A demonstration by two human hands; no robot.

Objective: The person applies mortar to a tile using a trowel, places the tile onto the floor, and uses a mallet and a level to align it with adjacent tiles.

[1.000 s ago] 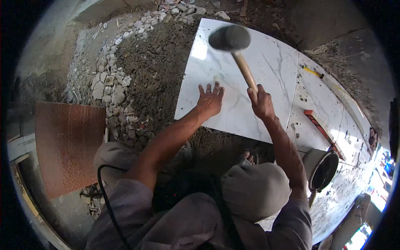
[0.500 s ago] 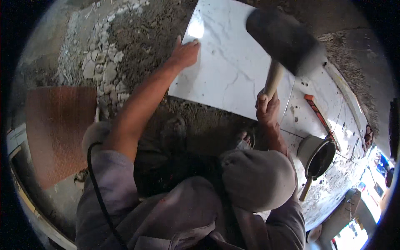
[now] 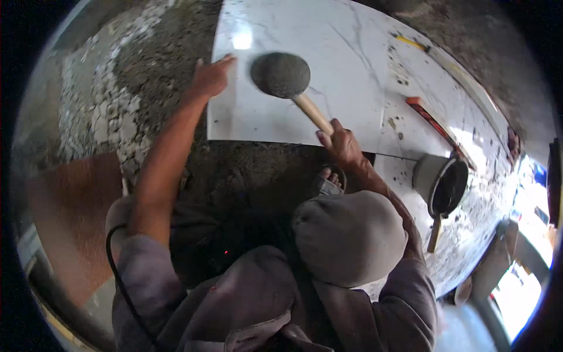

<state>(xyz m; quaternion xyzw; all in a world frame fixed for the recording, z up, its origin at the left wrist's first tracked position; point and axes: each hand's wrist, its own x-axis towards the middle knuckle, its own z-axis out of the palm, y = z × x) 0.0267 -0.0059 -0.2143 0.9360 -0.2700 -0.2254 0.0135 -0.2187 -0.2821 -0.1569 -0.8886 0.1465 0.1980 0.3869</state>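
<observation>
A large white floor tile [image 3: 258,117] with grey veins lies in front of me over the dirt bed. At its left edge is my left hand [image 3: 211,78], its thumb apart and its forefinger stretched onto the tile's rim. My right hand [image 3: 343,145] grips the wooden handle of a rubber mallet [image 3: 280,75]. The mallet's dark round head hangs over the left half of the tile; whether it touches the surface I cannot tell.
To the right, an orange spirit level [image 3: 431,120] lies on laid tiles, near a bucket [image 3: 431,182] with a wooden-handled tool in it. A long straightedge [image 3: 469,82] runs along the far side. Rubble [image 3: 111,120] and a brown board [image 3: 76,217] are at left.
The mallet has swung down and left from its raised place at the right, over the tile. My view has shifted, so the tile and my left hand appear further left.
</observation>
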